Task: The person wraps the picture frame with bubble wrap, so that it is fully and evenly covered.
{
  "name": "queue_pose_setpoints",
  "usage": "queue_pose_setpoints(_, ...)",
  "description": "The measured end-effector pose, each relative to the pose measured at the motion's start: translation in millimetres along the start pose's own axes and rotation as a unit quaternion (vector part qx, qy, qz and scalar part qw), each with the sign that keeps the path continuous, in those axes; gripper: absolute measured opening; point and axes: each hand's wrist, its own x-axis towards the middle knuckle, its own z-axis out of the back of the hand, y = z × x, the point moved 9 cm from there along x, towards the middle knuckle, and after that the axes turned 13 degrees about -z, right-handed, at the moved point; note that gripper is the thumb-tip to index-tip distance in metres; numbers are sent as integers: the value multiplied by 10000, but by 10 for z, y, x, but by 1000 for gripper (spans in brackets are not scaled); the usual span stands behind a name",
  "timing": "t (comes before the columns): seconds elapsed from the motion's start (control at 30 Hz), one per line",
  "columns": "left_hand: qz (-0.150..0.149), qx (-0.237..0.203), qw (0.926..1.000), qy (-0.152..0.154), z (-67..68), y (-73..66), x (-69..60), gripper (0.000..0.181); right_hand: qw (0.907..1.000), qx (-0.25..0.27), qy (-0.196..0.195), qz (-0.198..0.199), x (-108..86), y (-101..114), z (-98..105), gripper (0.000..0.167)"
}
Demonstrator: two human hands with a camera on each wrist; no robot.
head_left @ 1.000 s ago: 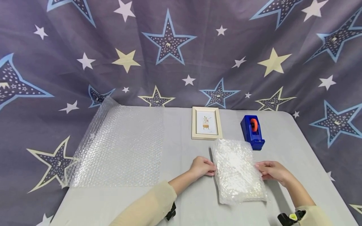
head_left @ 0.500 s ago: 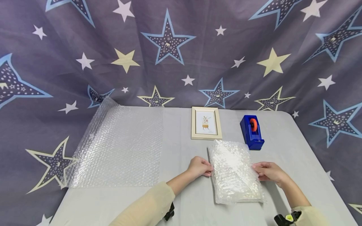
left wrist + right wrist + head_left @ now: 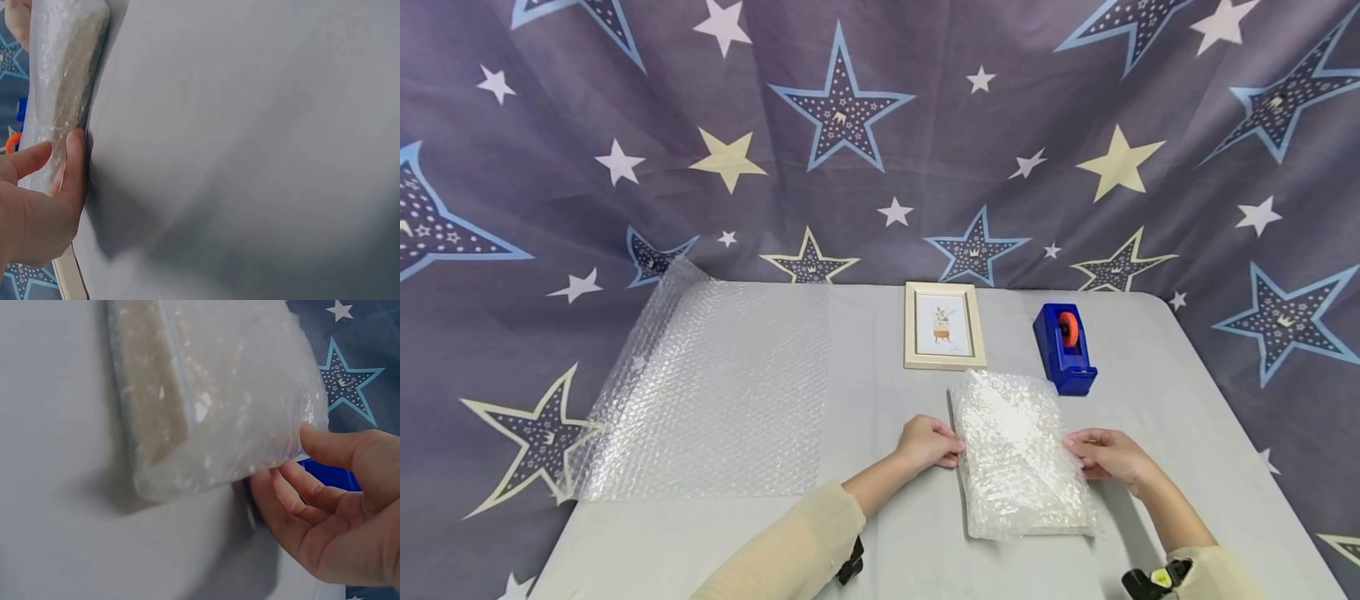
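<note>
A flat bundle wrapped in bubble wrap [image 3: 1022, 458] lies near the front right of the table, a tan edge showing through the plastic in both wrist views. My left hand [image 3: 931, 442] holds its left side. In the left wrist view, the fingers [image 3: 75, 162] lie along the bundle's edge. On the opposite side, my right hand [image 3: 1108, 457] pinches the right edge. The right wrist view has the thumb [image 3: 331, 447] on the upper face and the other fingers lower down at the edge, partly hidden by the wrap.
A loose sheet of bubble wrap [image 3: 737, 392] covers the table's left part, its far-left edge rising against the star-patterned curtain [image 3: 865, 183]. Behind the bundle lies a light wooden picture frame [image 3: 910, 333]. A blue tape dispenser [image 3: 1071, 367] with an orange core stands to the frame's right.
Both hands and the wrapped bundle shifted slightly left between the first two frames. Since then they have hardly moved, while the whole head view has drifted a little.
</note>
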Motion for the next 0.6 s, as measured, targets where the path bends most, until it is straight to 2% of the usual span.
queue_pose_setpoints(0.23,-68,-95,9999,-33,-10,-16,0,11,9996,-152,-248,-55,-30,20,38,46)
queue_pose_setpoints(0.6,-169,-130,9998,40,25,4,28,10,9996,-30,-270,-25,-49,28,-3,48)
